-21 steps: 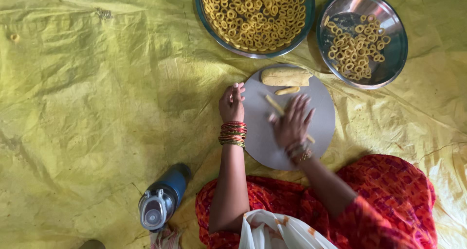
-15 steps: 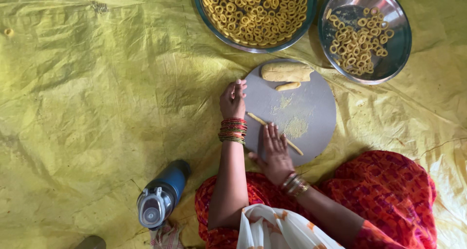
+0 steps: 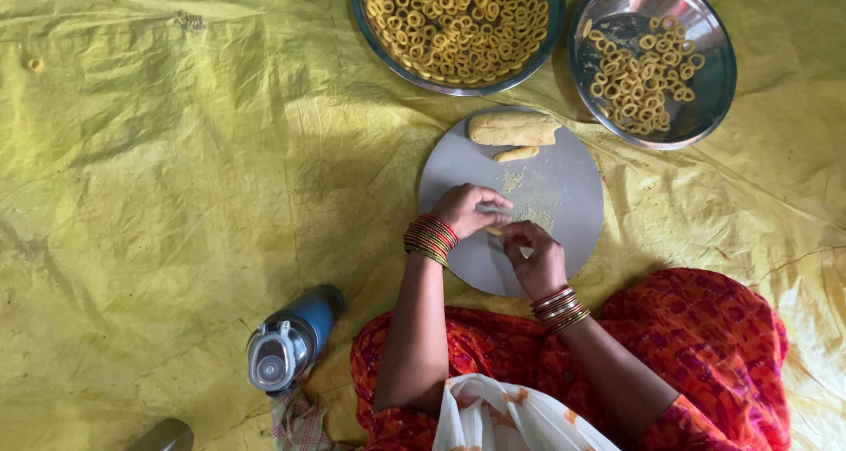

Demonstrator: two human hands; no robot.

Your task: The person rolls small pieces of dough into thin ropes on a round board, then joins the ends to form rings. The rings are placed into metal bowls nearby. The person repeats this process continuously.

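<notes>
My left hand and my right hand meet over the near part of a round grey board. Between their fingertips they pinch a thin yellow dough strip, mostly hidden by the fingers. Both wrists wear red and gold bangles. At the board's far edge lies a thick dough log with a small dough piece just below it. Crumbs dust the middle of the board.
A large round tray full of several dough rings sits at the top centre. A steel plate with several rings is at the top right. A blue bottle lies on the yellow sheet near my left knee.
The long dough strip that lay rolled out under my right palm has been gathered up. Both hands have come together and now pinch it between their fingers.
</notes>
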